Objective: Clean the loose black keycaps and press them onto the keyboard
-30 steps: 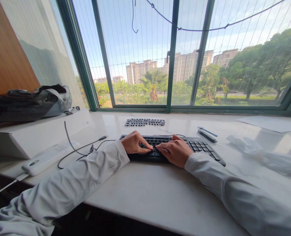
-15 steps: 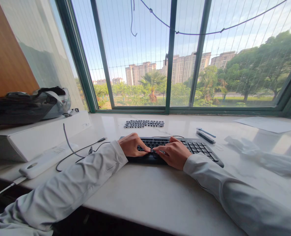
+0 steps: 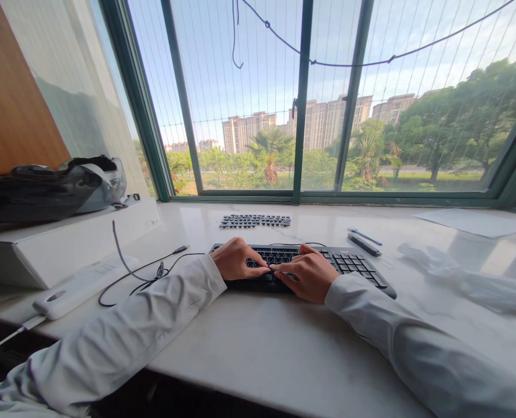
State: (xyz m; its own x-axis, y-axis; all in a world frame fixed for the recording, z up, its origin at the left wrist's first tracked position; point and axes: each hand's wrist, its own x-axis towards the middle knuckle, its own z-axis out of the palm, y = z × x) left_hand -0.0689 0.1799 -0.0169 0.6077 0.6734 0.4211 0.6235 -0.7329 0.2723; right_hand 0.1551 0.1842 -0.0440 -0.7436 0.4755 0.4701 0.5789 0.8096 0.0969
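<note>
Keyboard (image 3: 279,255) flat on the counter (image 3: 249,331), worked at its middle from both sides.
The right hand (image 3: 305,273) is partly curled, its fingertips meeting or almost meeting those of the left hand (image 3: 240,259), which is nearly closed, thumb and forefinger drawn together. Coming in from both sides probably gives finer control of one small spot. Whether either pinches anything cannot be told: that spot is dark and tiny, and the keys beneath are covered. The left hand also hides part of the keyboard's left end. Behind, loose keycaps (image 3: 255,221) lie in rows, perhaps to keep their order; any markings are too small to read.
</note>
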